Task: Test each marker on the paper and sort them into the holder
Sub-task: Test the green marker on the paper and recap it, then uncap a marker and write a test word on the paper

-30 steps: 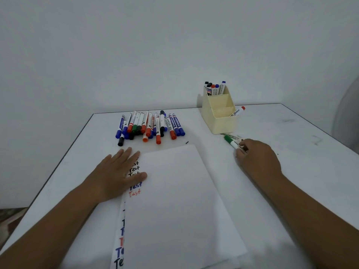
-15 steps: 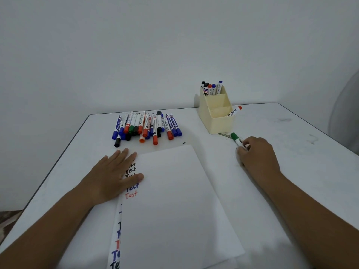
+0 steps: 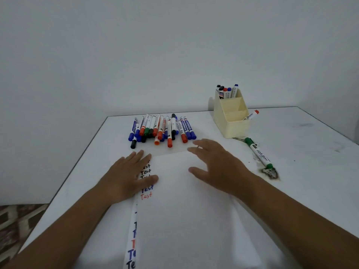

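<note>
Pressing flat, left hand [image 3: 128,177] pins paper [image 3: 186,210] at its left edge, fingers straight, holding nothing. Marker pile [image 3: 161,131] just beyond paper's far edge, long axes pointing away from person. Right hand [image 3: 217,166] above paper's far right corner, fingers spread, empty, nearer pile. Green marker [image 3: 258,152] right of paper; holder [image 3: 231,117] beyond it.
</note>
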Tool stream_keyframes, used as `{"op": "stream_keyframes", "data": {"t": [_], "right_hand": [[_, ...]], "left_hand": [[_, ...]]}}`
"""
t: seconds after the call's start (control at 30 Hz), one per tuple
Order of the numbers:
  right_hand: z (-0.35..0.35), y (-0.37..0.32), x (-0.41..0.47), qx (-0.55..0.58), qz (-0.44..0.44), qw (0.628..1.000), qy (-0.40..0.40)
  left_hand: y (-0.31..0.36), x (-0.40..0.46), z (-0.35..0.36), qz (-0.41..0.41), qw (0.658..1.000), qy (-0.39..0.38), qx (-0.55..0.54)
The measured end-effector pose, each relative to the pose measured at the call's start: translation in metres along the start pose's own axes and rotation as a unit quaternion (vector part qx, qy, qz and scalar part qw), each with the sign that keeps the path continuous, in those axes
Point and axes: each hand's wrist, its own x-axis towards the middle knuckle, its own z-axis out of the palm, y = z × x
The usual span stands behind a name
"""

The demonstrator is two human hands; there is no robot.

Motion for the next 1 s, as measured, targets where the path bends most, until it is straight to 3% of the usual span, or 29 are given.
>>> {"op": "stream_keyframes", "data": {"t": [0.2,0.3,0.37,0.47,0.7,0.87,1.0], "right_hand": [[0.028,-0.025,0.020,-0.037,-0.023,0.988,-0.150],[0.042,-0.018,0.022,-0.036,-0.018,0.984,-0.173],[0.045,-0.016,0.023,-0.041,-0.020,0.983,-0.177],[0.044,-0.018,0.025,-0.055,-0.024,0.982,-0.177],[0.045,-0.017,0.025,-0.043,-0.017,0.982,-0.183],[0.045,-0.017,0.025,-0.035,-0.018,0.982,-0.183],[0.044,-0.017,0.025,-0.035,-0.018,0.982,-0.186]], "left_hand": [[0.001,-0.003,-0.008,-0.026,0.995,0.029,-0.092],[-0.005,0.002,-0.015,-0.075,0.970,0.103,-0.209],[-0.017,0.012,-0.020,-0.100,0.954,0.166,-0.231],[-0.043,0.034,-0.031,-0.125,0.949,0.199,-0.209],[-0.077,0.077,-0.046,-0.125,0.982,0.106,-0.094],[-0.083,0.085,-0.045,-0.201,0.963,0.180,-0.007],[-0.086,0.087,-0.040,-0.187,0.967,0.174,0.005]]}}
